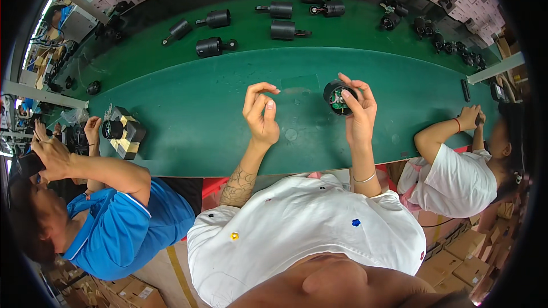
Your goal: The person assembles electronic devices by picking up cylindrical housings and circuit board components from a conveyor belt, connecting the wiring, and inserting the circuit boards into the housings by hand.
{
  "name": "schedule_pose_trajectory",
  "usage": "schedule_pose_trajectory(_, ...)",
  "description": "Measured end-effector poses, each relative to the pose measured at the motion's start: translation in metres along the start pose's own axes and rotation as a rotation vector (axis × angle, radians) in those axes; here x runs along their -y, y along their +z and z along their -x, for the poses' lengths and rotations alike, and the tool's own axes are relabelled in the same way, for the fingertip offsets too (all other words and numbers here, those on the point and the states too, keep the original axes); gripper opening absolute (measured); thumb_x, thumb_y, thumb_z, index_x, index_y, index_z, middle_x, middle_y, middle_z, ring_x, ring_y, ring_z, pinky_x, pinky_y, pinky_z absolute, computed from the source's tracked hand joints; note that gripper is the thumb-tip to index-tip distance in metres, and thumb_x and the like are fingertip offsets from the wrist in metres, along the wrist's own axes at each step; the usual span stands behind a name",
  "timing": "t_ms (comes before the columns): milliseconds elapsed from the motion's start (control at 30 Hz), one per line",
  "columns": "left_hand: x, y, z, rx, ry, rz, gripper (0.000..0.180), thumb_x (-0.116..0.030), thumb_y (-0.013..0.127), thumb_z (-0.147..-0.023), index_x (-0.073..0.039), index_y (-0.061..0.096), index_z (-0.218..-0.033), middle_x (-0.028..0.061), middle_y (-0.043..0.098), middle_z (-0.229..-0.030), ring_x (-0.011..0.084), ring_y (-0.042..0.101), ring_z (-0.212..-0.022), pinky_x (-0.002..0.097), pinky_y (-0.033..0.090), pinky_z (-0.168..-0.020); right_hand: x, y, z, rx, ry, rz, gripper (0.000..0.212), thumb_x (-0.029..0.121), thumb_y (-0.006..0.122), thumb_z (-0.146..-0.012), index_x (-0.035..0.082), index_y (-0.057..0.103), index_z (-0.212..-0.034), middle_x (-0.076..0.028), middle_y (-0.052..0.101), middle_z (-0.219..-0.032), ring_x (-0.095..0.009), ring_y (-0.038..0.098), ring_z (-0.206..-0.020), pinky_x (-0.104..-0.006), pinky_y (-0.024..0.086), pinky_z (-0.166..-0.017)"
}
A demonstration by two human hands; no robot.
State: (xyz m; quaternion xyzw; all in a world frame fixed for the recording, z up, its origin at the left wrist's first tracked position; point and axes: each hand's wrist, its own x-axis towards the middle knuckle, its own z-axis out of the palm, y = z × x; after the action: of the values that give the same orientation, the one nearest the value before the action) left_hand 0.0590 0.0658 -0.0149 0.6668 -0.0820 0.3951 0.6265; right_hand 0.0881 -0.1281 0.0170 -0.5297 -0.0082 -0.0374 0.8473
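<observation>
The person's right hand [358, 108] holds a round black housing [338, 97] up over the green table [200, 120], with the fingers wrapped tight around it. The left hand [260, 115] is raised near it, holding nothing, its thumb and first finger curled close together. More black cylinder parts [212, 47] lie on the belt behind.

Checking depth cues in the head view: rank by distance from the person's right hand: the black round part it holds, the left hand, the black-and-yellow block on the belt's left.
1. Black round part: held in the right hand, at the fingertips.
2. Left hand: raised beside it, to the left, apart.
3. Black-and-yellow block: far left on the green belt, by a co-worker.
</observation>
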Motion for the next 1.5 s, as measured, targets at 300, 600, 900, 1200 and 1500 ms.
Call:
schedule_pose_trajectory(300, 0.008, -0.001, 0.006, 0.049, 0.032, -0.116, 0.019, -0.008, 0.053, -0.074, -0.001, 0.045, -0.058, 0.0137, 0.061, -0.095, 0.0225, 0.049, -0.077, 0.0315, 0.041, -0.072, 0.003, 0.002, 0.005, 0.051, -0.110, 0.061, 0.030, -0.008, 0.061, -0.082, 0.003, 0.053, -0.108, -0.023, 0.058, -0.129, -0.024, 0.060, -0.109, -0.0313, 0.048, -0.094)
schedule_pose_trajectory(600, 0.013, 0.000, 0.009, 0.079, 0.045, -0.049, 0.014, -0.009, 0.051, -0.062, -0.002, 0.043, -0.053, 0.0122, 0.061, -0.093, 0.0235, 0.047, -0.080, 0.0310, 0.037, -0.076, 0.006, 0.004, 0.006, 0.051, -0.158, 0.057, 0.033, -0.008, 0.068, -0.077, 0.003, 0.054, -0.105, -0.021, 0.060, -0.126, -0.023, 0.059, -0.110, -0.0320, 0.047, -0.096)
schedule_pose_trajectory(900, 0.018, -0.002, 0.010, 0.069, 0.030, -0.023, 0.011, -0.010, 0.051, -0.062, -0.002, 0.047, -0.055, 0.0122, 0.061, -0.094, 0.0242, 0.047, -0.081, 0.0319, 0.038, -0.078, 0.002, 0.000, -0.029, 0.074, -0.313, 0.284, 0.033, -0.006, 0.069, -0.077, 0.002, 0.056, -0.107, -0.018, 0.063, -0.122, -0.023, 0.062, -0.105, -0.0323, 0.047, -0.096)
schedule_pose_trajectory(1200, 0.022, -0.003, 0.005, 0.046, 0.141, -0.233, 0.012, -0.010, 0.053, -0.066, -0.003, 0.049, -0.057, 0.0093, 0.062, -0.091, 0.0260, 0.049, -0.083, 0.0336, 0.040, -0.081, -0.036, -0.042, -0.212, -0.276, -0.600, 1.231, 0.038, 0.015, 0.073, -0.074, 0.006, 0.059, -0.109, -0.011, 0.069, -0.102, -0.030, 0.066, -0.088, -0.0387, 0.052, -0.078)
schedule_pose_trajectory(1500, 0.024, -0.009, 0.004, 0.006, 0.180, -0.369, 0.011, -0.006, 0.054, -0.064, -0.003, 0.047, -0.057, 0.0085, 0.063, -0.087, 0.0245, 0.050, -0.080, 0.0333, 0.040, -0.082, -0.075, -0.051, -0.267, -0.188, -0.138, 1.907, 0.040, 0.029, 0.068, -0.080, 0.005, 0.063, -0.112, -0.019, 0.059, -0.115, -0.045, 0.044, -0.113, -0.0810, 0.025, -0.092)
